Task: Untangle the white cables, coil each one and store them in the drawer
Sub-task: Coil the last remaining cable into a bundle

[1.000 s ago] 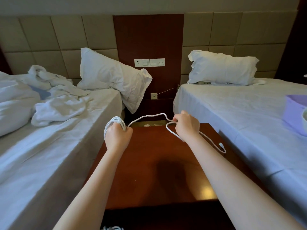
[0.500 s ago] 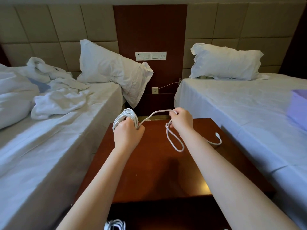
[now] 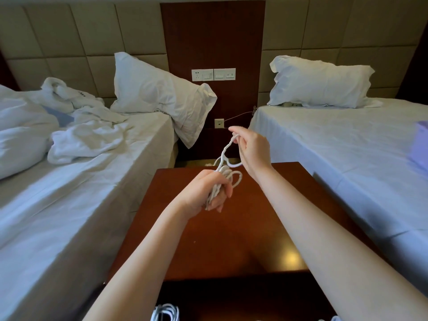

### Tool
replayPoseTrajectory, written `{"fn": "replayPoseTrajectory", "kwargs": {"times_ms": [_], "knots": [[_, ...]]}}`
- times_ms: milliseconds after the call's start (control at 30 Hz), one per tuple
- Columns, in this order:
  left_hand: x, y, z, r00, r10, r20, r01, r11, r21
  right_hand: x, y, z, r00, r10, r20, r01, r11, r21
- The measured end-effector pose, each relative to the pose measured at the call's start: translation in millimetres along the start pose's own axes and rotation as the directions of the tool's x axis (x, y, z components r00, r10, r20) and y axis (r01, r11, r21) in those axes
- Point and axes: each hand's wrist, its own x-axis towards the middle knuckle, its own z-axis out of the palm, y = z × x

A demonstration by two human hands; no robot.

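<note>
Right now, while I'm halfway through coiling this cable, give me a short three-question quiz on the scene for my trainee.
1. True or false: the left hand grips a bundle of white cable over the nightstand.
2. The right hand pinches the cable's loose stretch: A) raised above the bundle, B) flat on the left bed, C) against the wall sockets.
3. What white item shows at the bottom edge of the view, below the nightstand's front?
Key: 1 true. 2 A. 3 a second coil of white cable.
</note>
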Motion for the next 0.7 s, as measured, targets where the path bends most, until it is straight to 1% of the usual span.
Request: {"fn": "replayPoseTrajectory", "kwargs": {"times_ms": [67,100,133,200,300,333,400,500,533,600,700], "knots": [[1,7,6,0.996,0.068,0.054,-0.063,0.994,-0.095,-13,4,7,0.984,0.041,0.171,-0.044,0.999,0.013],[2,11,8,0.994,0.1,0.049,-0.091,0.982,-0.164,-21,7,11,0.966,0.083,0.243,-0.086,0.996,0.001],[3,14,9,0.991,0.127,0.029,-0.117,0.965,-0.234,-28,9,17,0.949,0.135,0.286,-0.134,0.991,-0.023],[5,17,9,0.988,0.151,-0.034,-0.153,0.932,-0.329,-45,8,26,0.93,0.207,0.305,-0.198,0.978,-0.06],[4,14,6,0.976,0.127,-0.176,-0.185,0.911,-0.369,-67,2,37,0.896,0.2,0.396,-0.228,0.973,0.025],[3,11,4,0.967,0.124,-0.223,-0.203,0.904,-0.377,-70,0,39,0.881,0.196,0.43,-0.228,0.973,0.025],[1,8,-3,0.948,0.133,-0.29,-0.248,0.88,-0.405,-76,-1,43,0.874,0.169,0.455,-0.182,0.983,-0.017],[-1,2,-19,0.914,0.124,-0.387,-0.293,0.86,-0.417,-88,2,44,0.866,0.1,0.49,-0.049,0.992,-0.116],[-1,-1,-23,0.901,0.114,-0.419,-0.301,0.859,-0.415,-93,3,44,0.878,0.04,0.476,0.033,0.989,-0.144],[0,-8,-25,0.872,0.107,-0.477,-0.314,0.87,-0.38,-104,9,47,0.866,-0.08,0.494,0.195,0.963,-0.185],[0,-19,-26,0.801,0.136,-0.584,-0.346,0.9,-0.265,-110,2,47,0.854,-0.044,0.519,0.187,0.956,-0.228]]}}
